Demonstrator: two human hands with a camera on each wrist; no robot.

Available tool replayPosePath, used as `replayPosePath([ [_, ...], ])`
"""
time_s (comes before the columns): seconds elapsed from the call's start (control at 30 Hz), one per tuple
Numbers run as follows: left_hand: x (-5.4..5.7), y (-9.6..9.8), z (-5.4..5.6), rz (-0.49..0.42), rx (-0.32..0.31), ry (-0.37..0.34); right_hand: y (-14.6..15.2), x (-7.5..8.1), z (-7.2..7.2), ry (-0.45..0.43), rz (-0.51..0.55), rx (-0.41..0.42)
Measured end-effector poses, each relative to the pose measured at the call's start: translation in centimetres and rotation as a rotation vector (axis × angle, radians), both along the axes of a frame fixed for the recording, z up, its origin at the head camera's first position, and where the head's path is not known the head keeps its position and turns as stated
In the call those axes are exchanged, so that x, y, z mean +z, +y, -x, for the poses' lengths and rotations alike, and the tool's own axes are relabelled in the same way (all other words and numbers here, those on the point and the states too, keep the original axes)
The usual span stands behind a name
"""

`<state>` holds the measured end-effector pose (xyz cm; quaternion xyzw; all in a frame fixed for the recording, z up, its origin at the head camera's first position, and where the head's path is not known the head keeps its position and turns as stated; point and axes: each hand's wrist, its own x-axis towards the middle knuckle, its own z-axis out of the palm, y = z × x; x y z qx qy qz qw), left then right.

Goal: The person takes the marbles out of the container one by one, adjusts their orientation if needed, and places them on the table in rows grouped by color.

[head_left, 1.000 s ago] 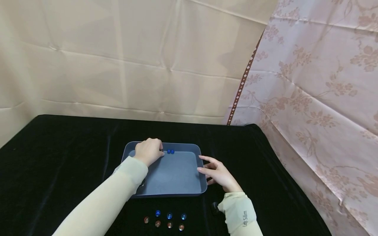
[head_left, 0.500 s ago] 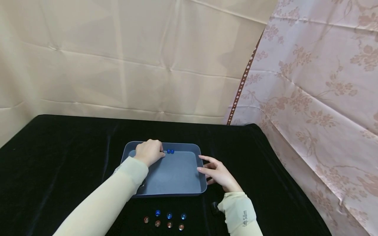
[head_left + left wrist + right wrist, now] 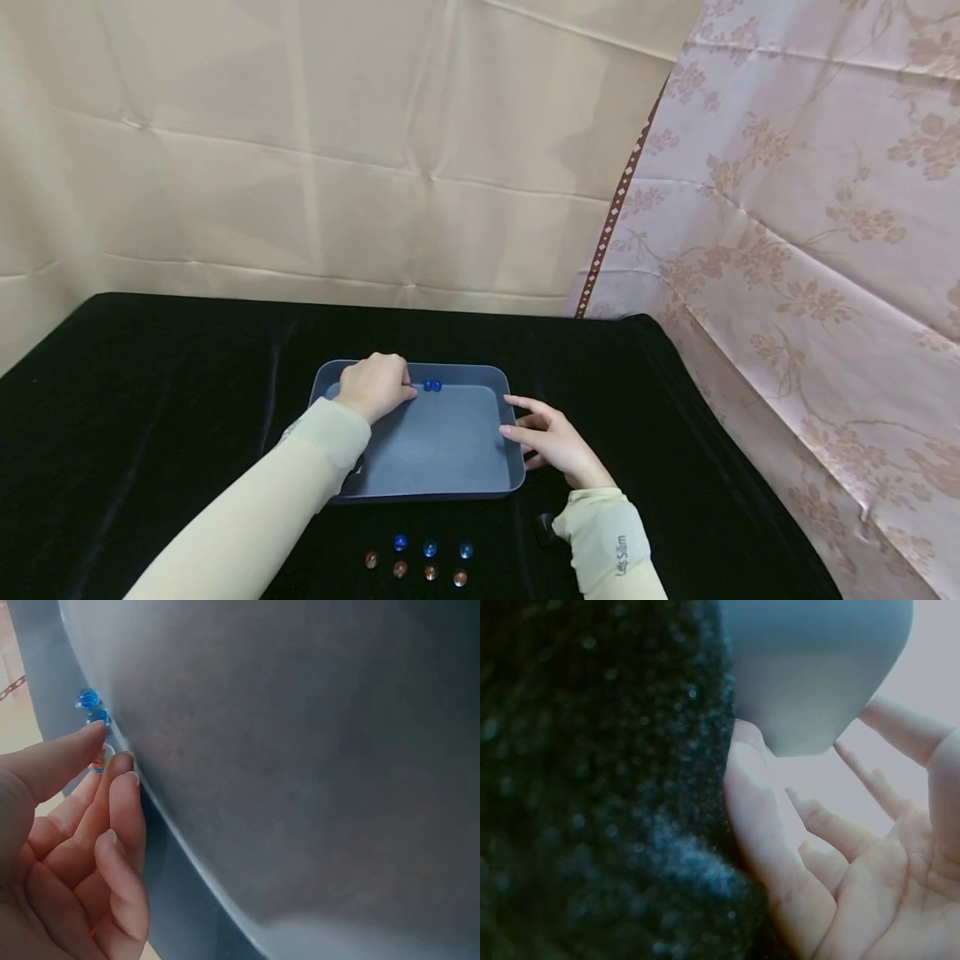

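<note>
A shallow blue-grey tray (image 3: 442, 450) lies on the black-covered table. Inside its far left part, my left hand (image 3: 375, 387) pinches a clear glass marble with orange-red colour (image 3: 100, 759) between thumb and fingers, close to the far wall. Just right of those fingers, two blue marbles (image 3: 432, 386) sit side by side along the wall. In the left wrist view the blue marbles (image 3: 91, 705) appear past the thumb tip. My right hand (image 3: 555, 442) holds the tray's right end, thumb and index fingertip over the rim, the other fingers outside. The right wrist view shows the tray's corner (image 3: 802, 697) between its fingers.
In front of the tray, three blue marbles (image 3: 430, 548) form a loose row, with several reddish-brown marbles (image 3: 401, 569) in a row nearer me. Behind the black table (image 3: 187, 400) hang a cream curtain (image 3: 300, 167) and, at right, a floral cloth (image 3: 810, 250).
The left hand and forearm have shifted very slightly left. The right hand, tray and loose marbles look unchanged.
</note>
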<state>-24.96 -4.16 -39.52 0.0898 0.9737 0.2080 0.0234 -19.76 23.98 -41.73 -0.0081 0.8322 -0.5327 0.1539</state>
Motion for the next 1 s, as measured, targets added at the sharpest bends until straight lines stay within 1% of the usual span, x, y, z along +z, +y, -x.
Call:
replayPosePath([
  [0.3,0.9,0.0,-0.2,-0.027,-0.01,0.003,-0.1,0.1,-0.1,-0.006,-0.002,-0.015],
  [0.47,1.5,0.2,-0.6,-0.045,-0.023,0.012,-0.1,0.2,-0.1,-0.006,-0.006,-0.015],
  [0.6,2.3,0.4,-1.0,-0.073,-0.042,0.019,-0.1,0.2,-0.1,-0.006,-0.006,-0.018],
  [0.83,4.0,0.3,-1.5,-0.13,-0.058,0.067,-0.3,0.2,-0.1,-0.011,0.0,-0.018],
  [1.0,4.9,0.1,-2.1,-0.159,-0.075,0.068,-0.2,0.2,-0.2,-0.007,0.0,-0.022],
])
